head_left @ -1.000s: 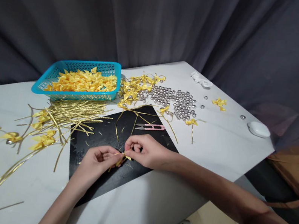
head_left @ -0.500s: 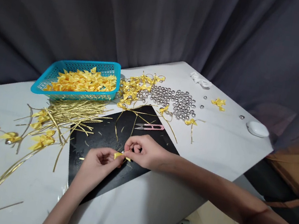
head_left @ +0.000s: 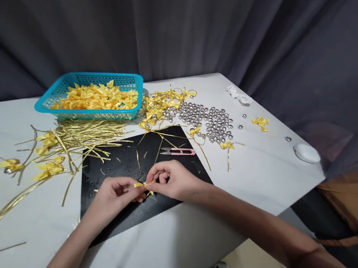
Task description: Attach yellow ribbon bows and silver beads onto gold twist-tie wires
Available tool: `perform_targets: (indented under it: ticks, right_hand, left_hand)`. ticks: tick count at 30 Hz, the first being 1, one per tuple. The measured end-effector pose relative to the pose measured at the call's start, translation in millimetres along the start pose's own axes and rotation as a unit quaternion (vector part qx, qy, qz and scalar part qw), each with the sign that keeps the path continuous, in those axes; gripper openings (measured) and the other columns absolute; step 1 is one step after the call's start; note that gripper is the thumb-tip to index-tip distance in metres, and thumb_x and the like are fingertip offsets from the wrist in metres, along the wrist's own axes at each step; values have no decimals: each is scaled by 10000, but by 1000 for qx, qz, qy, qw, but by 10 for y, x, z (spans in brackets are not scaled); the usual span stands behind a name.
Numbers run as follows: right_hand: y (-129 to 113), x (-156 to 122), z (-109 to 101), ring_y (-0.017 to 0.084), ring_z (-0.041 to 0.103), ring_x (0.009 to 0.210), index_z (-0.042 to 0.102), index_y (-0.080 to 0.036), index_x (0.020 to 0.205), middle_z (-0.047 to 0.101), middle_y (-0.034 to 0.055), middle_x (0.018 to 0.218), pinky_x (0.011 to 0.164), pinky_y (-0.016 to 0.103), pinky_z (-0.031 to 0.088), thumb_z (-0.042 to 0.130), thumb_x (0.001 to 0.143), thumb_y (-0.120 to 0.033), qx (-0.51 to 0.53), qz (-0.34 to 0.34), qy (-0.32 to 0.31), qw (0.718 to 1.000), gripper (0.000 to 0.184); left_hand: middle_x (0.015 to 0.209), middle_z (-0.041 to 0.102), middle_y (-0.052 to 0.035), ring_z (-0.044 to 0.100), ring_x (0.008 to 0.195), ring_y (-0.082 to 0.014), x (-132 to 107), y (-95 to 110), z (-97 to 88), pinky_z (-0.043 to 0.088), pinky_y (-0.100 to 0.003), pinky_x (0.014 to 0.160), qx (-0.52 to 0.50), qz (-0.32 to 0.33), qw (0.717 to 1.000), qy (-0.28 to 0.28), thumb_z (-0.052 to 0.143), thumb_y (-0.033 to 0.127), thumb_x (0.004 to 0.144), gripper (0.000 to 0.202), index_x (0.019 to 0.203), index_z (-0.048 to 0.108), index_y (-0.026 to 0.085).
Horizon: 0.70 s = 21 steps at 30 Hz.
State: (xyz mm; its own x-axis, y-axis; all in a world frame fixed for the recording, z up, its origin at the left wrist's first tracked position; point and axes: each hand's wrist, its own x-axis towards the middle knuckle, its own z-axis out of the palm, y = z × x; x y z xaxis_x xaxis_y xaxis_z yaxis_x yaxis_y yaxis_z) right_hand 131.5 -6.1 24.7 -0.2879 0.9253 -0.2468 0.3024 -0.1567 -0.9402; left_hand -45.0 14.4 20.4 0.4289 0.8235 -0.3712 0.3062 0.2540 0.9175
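Observation:
My left hand [head_left: 118, 194] and my right hand [head_left: 171, 179] meet over a black mat [head_left: 108, 228]. Between their pinched fingertips is a small yellow ribbon bow [head_left: 138, 185], partly hidden by the fingers. A tiny silvery bit shows at its middle, too small to make out fully. Both hands are closed on the bow, the left at its left loop and the right at its other side. Just beyond my right hand, pink-handled thread snips [head_left: 178, 152] lie on the mat, and loose gold cords [head_left: 140, 150] stretch across its far part.
A blue basket [head_left: 86, 115] full of yellow bows [head_left: 99, 98] stands at the back left, with a pile of gold cords [head_left: 87, 135] before it. Silver beads [head_left: 218, 124] spread behind the mat. A white computer mouse [head_left: 306, 153] rests near the table's right edge.
The bow has turned slightly between my fingertips, and its left loop looks thinner now. Both hands keep their pinch in nearly the same place. The whole view has shifted a little.

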Motion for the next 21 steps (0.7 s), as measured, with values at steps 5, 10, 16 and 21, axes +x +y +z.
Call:
perform_targets:
  ticks: [5,10,16,21]
  right_hand:
    - [-21,-9,-135,23,420,541,568,-110,994,589,34,917,478,147,354,614,774,-194,-12,-56,-6,998,239]
    - [-32,-28,-240,148,415,1198,452,-118,1225,477,118,1280,1029,311,315,569,813,-150,-95,-223,-45,969,430]
    - [-24,-4,-264,99,566,856,541,-68,1125,618,71,927,782,211,434,497,877,-242,-104,-179,-154,966,307]
    - [-23,28,-474,60,383,523,600,-95,812,468,-29,586,517,183,328,489,874,-312,-204,-181,-97,957,251]
  left_hand:
    - [559,696,-34,610,533,-127,-5,33,-7,477,-192,545,-36,-11,999,13,739,301,587,156,599,709,149]
    - [564,691,-31,609,525,-132,-21,34,-29,485,-202,537,-44,8,999,9,742,310,601,164,587,697,152]
    - [546,674,-25,586,513,-117,-28,10,-52,464,-187,526,-11,36,999,-15,708,305,655,164,604,695,150]
    - [528,652,-15,584,515,-119,-6,11,-46,458,-187,520,8,42,999,1,705,299,649,156,602,685,151]
